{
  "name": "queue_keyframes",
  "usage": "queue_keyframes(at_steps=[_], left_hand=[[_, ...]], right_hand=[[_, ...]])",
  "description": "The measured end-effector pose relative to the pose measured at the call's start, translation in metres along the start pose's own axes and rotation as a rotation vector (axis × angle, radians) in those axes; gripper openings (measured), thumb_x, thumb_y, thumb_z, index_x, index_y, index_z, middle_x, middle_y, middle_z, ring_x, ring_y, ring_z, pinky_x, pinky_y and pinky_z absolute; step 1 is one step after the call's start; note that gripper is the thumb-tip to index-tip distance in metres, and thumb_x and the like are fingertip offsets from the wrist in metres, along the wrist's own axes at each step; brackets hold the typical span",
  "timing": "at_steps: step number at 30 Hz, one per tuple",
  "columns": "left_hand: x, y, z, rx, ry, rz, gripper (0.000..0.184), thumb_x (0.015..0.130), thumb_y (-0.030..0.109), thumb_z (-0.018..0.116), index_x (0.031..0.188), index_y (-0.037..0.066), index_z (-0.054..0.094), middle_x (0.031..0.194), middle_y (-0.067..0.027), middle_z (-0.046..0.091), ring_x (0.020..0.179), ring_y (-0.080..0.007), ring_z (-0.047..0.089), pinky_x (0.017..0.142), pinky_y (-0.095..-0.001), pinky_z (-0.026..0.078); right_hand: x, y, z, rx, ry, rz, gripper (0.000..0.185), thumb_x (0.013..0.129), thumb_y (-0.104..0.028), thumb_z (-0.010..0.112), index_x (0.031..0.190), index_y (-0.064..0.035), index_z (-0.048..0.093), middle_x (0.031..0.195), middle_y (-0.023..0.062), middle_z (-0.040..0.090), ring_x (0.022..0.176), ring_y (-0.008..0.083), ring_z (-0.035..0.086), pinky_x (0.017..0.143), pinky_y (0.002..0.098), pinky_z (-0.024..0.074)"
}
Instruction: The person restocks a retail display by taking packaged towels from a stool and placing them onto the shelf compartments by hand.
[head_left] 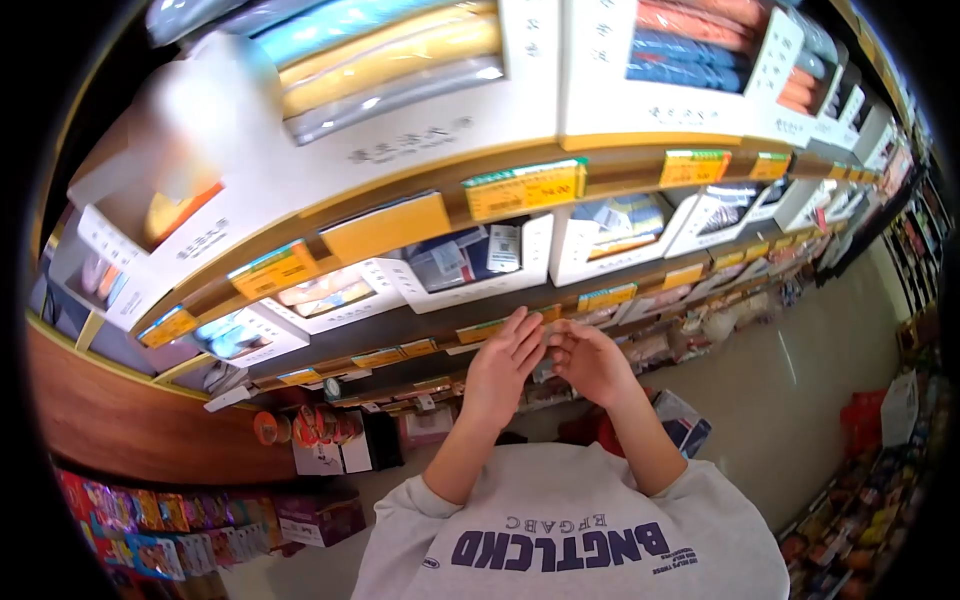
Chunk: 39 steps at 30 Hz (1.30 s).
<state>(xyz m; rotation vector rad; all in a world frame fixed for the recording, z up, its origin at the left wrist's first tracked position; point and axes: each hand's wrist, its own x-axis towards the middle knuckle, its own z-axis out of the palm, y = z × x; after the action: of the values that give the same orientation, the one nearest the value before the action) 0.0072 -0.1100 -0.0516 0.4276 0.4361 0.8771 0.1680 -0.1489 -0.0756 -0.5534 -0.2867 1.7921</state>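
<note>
My left hand (503,368) is raised in front of the lower shelf, its fingers extended and nothing visible in its grasp. Close beside it, my right hand (590,362) has loosely bent fingers pointing toward the left one. Between the fingertips the view is too small to make out anything held. Just beyond the hands runs a shelf edge with an orange price tag (607,297). Above that stand a white open-front box (480,256) with dark blue packaged cloth and another box (615,228) with blue and yellow cloth.
An upper shelf carries larger white boxes (400,130) of folded textiles. Price tags (525,188) line its edge. Hanging snack packets (150,510) and a purple carton (320,517) are lower left. The aisle floor (790,340) stretches right, with a red bag (862,420) beside packed goods.
</note>
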Motion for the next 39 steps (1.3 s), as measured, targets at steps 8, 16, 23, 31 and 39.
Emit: queue_keyframes(at_steps=[8, 16, 23, 31, 39], left_hand=[[0.030, -0.090, 0.010, 0.307, -0.142, -0.486, 0.047, 0.083, 0.032, 0.044, 0.122, 0.007, 0.041, 0.122, -0.0087, 0.045, 0.111, -0.0203, 0.043, 0.095, -0.0333, 0.030], [0.065, -0.204, -0.032, 0.304, -0.010, -0.902, 0.045, 0.080, 0.029, 0.043, 0.119, 0.007, 0.043, 0.122, -0.0093, 0.045, 0.111, -0.0225, 0.043, 0.095, -0.0362, 0.031], [0.074, -0.297, -0.112, 0.612, 0.131, -1.118, 0.046, 0.080, 0.033, 0.044, 0.119, 0.010, 0.043, 0.121, -0.0085, 0.046, 0.113, -0.0232, 0.041, 0.095, -0.0355, 0.029], [0.068, -0.345, -0.135, 1.022, 0.022, -1.082, 0.050, 0.080, 0.033, 0.047, 0.123, 0.010, 0.039, 0.125, -0.0090, 0.042, 0.117, -0.0242, 0.037, 0.096, -0.0380, 0.026], [0.063, -0.377, -0.129, 1.005, 0.019, -1.002, 0.054, 0.077, 0.034, 0.053, 0.124, 0.010, 0.039, 0.121, -0.0069, 0.043, 0.110, -0.0209, 0.041, 0.091, -0.0347, 0.030]], right_hand=[[-0.095, -0.010, -0.100, 0.205, 0.228, -0.305, 0.024, 0.084, -0.026, 0.044, 0.097, -0.0091, 0.056, 0.090, 0.0032, 0.059, 0.079, 0.0162, 0.051, 0.072, 0.0295, 0.0388], [-0.203, 0.033, -0.236, 0.615, 0.683, -0.543, 0.017, 0.080, -0.022, 0.046, 0.089, -0.0103, 0.055, 0.087, 0.0014, 0.056, 0.074, 0.0150, 0.049, 0.069, 0.0281, 0.0382], [-0.261, 0.086, -0.309, 0.801, 1.146, -0.532, 0.036, 0.080, -0.025, 0.046, 0.113, -0.0108, 0.044, 0.106, 0.0087, 0.049, 0.088, 0.0191, 0.048, 0.074, 0.0316, 0.0395], [-0.279, 0.112, -0.358, 0.606, 1.442, -0.282, 0.054, 0.077, -0.026, 0.051, 0.125, -0.0112, 0.031, 0.126, 0.0168, 0.034, 0.111, 0.0285, 0.040, 0.092, 0.0398, 0.0332], [-0.286, 0.095, -0.361, 0.114, 1.365, -0.093, 0.053, 0.074, -0.033, 0.056, 0.119, -0.0113, 0.039, 0.121, 0.0123, 0.038, 0.103, 0.0276, 0.044, 0.086, 0.0426, 0.0359]])
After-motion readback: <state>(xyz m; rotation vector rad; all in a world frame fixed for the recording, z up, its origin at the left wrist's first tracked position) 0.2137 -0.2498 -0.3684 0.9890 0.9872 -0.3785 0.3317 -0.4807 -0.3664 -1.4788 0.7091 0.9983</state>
